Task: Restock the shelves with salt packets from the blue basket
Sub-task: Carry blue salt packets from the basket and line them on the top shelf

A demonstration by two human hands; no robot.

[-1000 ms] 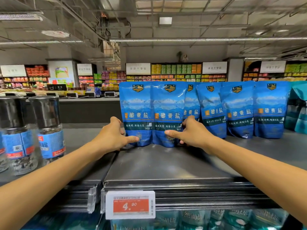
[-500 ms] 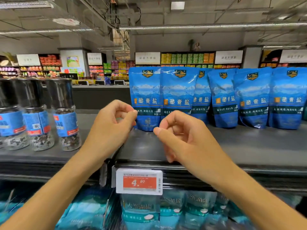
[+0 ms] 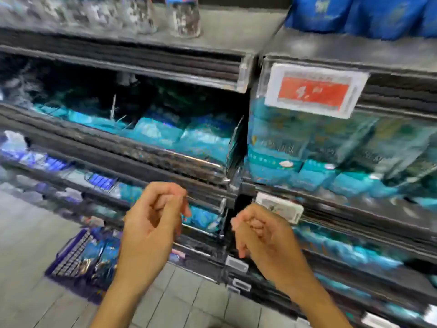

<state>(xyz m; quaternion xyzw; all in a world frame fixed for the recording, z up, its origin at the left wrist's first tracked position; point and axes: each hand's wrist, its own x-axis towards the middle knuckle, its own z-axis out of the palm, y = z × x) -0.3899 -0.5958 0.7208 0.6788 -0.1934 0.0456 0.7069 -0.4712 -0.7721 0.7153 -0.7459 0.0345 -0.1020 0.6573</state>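
The blue basket [image 3: 71, 259] stands on the floor at the lower left, with salt packets [image 3: 101, 256] lying in it. My left hand [image 3: 151, 230] hangs in front of the lower shelves, fingers loosely curled, holding nothing. My right hand [image 3: 262, 235] is beside it, also loosely curled and empty. Dark blue salt packets [image 3: 354, 13] stand on the top shelf [image 3: 331, 46] at the upper right. The picture is blurred by head motion.
Glass grinder bottles [image 3: 182, 15] stand on the top shelf at the left. A red price tag [image 3: 314, 91] hangs on the shelf edge. Teal packets [image 3: 203, 140] fill the lower shelves. Grey tiled floor [image 3: 35, 245] lies at the left.
The view has swung down from the top shelf to the lower shelves and floor. Both hands have come away from the blue packets and dropped low, empty. The basket has come into view.
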